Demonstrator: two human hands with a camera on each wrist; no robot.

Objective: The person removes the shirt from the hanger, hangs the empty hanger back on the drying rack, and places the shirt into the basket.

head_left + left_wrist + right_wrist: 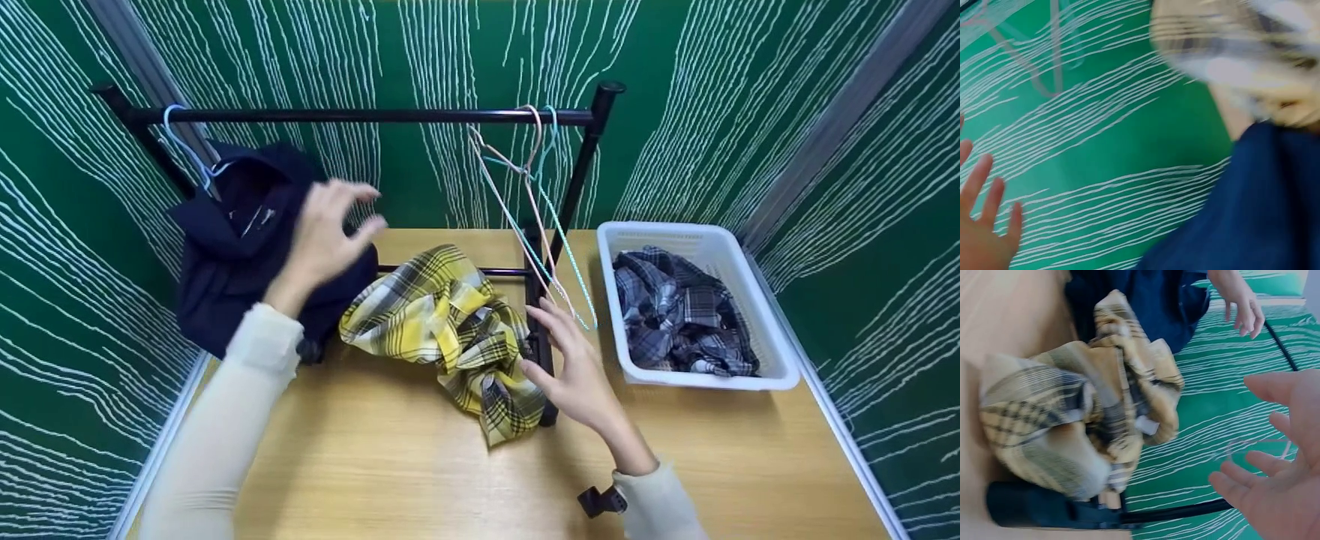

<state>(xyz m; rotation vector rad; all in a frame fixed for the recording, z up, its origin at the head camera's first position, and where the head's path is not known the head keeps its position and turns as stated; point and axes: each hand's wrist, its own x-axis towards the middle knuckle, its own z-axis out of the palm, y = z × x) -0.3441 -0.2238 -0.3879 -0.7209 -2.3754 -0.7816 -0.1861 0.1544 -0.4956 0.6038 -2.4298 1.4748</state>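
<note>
My left hand is raised in front of the navy garment, its fingers spread and holding nothing. That garment hangs on a light blue hanger at the rack's left end. Between my hands a crumpled yellow plaid shirt lies across the rack's low bar and the table. My right hand is just right of the shirt, below the hangers, with loose fingers and nothing in its grasp. The right wrist view shows the shirt apart from my right hand. In the left wrist view my left fingers are extended.
A pink hanger and a teal hanger hang from the right end of the black rack. To the right stands a white basket with dark plaid clothing inside. Green, white-streaked walls enclose the wooden table.
</note>
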